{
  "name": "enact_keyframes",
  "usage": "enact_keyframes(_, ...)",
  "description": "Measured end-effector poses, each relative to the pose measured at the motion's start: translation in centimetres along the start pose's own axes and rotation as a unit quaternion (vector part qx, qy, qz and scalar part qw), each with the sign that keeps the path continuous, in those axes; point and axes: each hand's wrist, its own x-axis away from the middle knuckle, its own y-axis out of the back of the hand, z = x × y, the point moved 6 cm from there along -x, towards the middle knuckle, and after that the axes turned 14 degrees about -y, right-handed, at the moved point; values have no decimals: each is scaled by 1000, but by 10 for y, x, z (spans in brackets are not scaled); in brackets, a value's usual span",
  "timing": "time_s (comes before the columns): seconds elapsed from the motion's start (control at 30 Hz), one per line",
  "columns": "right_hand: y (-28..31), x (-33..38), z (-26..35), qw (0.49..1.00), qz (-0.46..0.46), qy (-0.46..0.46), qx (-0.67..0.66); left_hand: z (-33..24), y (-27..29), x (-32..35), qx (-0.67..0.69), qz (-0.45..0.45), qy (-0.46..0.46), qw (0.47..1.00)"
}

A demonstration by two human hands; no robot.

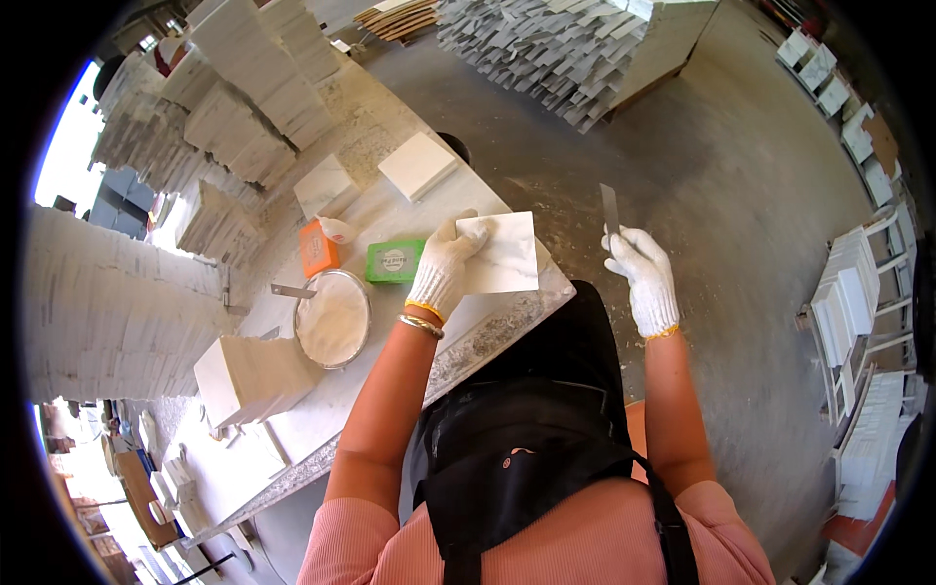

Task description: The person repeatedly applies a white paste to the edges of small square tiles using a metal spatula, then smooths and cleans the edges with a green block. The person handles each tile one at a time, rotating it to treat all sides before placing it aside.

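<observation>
My left hand (447, 261), in a white knit glove, grips a square white marble tile (509, 255) by its left side, over the table's right corner. The thumb lies on the tile's face. My right hand (642, 271), gloved the same way, is off to the right over the floor, closed round a flat metal scraper blade (609, 207) that points up. Beside my left hand lies a green box (394, 261). Left of that are an orange box (318, 250) and a small white bottle (337, 230). A round tub of pale powder or paste (334, 322) has another scraper (292, 291) across its rim.
Two pale tiles lie farther up the stone table (487, 327). A block of stacked tiles (252, 378) stands left of the tub, with tall tile stacks (117, 302) beyond. Behind, a pallet holds many grey strips (546, 58). Racks of slabs (843, 302) line the right side.
</observation>
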Motion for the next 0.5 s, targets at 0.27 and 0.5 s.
enact_keyframes(0.27,-29,17,-8,977,202,5,-72,38,-30,-1,130,131,167,968)
enact_keyframes(0.5,-85,33,21,892,395,217,35,39,-32,28,210,213,217,929)
